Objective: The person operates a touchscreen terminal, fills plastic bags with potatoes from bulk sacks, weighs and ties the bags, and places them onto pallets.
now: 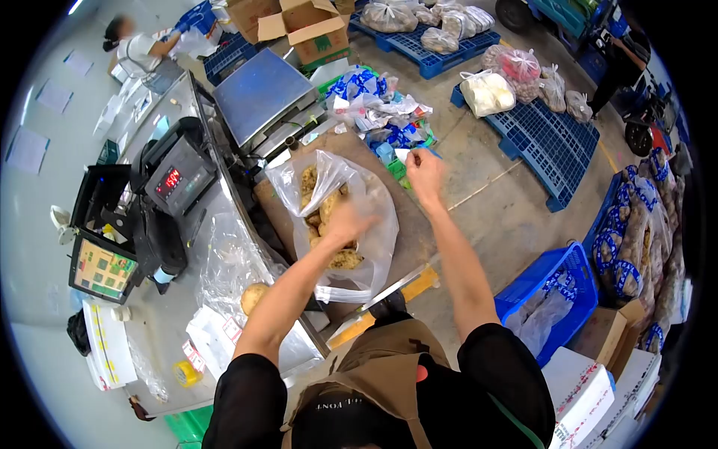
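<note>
A clear plastic bag [380, 247] lies wide open on a brown board [407, 224] in front of me. Tan, lumpy root vegetables [345, 259], which look like potatoes, fill its middle. My left hand [348, 221] is over them inside the bag mouth, smeared by motion, so its fingers are unclear. To the right, my right hand [425, 178] is raised beyond the bag with its fingers closed in a pinch. A small white scrap [402, 156], perhaps paper, sticks out from those fingertips.
On the left counter stand a scale display [172, 178], a monitor [105, 266] and a single potato [254, 298]. Crumpled bags [374, 101] are heaped ahead. Blue pallets [544, 138] and a blue crate [516, 299] are at right. A person [142, 56] works far left.
</note>
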The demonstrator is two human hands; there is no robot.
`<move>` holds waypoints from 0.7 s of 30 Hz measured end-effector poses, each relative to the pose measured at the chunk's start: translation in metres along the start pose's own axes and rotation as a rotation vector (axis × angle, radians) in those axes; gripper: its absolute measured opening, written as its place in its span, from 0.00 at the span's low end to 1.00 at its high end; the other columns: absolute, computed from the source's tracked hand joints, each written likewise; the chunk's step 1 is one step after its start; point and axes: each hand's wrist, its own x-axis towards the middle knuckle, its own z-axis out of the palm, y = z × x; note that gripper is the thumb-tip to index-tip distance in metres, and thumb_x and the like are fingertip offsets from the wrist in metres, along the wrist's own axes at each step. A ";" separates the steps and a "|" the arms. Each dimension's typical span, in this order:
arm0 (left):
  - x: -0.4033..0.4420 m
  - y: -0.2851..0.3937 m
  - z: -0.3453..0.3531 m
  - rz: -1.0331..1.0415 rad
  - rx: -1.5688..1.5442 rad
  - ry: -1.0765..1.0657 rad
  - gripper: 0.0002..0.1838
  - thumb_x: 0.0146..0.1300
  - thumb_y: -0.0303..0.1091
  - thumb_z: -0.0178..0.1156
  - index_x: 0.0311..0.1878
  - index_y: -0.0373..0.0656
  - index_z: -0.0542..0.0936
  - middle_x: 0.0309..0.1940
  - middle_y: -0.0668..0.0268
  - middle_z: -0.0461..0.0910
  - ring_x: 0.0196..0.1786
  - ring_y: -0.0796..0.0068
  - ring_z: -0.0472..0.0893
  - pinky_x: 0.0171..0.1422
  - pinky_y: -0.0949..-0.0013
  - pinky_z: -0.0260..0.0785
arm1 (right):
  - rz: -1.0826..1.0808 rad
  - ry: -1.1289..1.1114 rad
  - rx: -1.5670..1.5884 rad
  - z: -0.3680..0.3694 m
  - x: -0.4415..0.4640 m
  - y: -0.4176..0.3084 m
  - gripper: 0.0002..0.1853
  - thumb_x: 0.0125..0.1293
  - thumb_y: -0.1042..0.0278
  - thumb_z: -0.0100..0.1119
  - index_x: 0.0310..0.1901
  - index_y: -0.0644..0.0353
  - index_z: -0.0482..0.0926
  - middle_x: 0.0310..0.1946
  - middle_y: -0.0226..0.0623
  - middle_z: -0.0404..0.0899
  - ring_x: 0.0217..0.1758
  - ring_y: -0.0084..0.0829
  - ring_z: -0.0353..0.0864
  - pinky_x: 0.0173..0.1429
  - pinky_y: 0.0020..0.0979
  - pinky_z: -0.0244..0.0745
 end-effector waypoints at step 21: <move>0.032 -0.051 -0.028 -0.083 -0.682 0.384 0.15 0.65 0.37 0.51 0.40 0.34 0.79 0.25 0.52 0.79 0.31 0.61 0.78 0.40 0.61 0.67 | -0.182 -0.395 0.081 0.084 -0.164 -0.011 0.16 0.64 0.64 0.48 0.50 0.64 0.73 0.53 0.49 0.70 0.57 0.50 0.68 0.55 0.50 0.60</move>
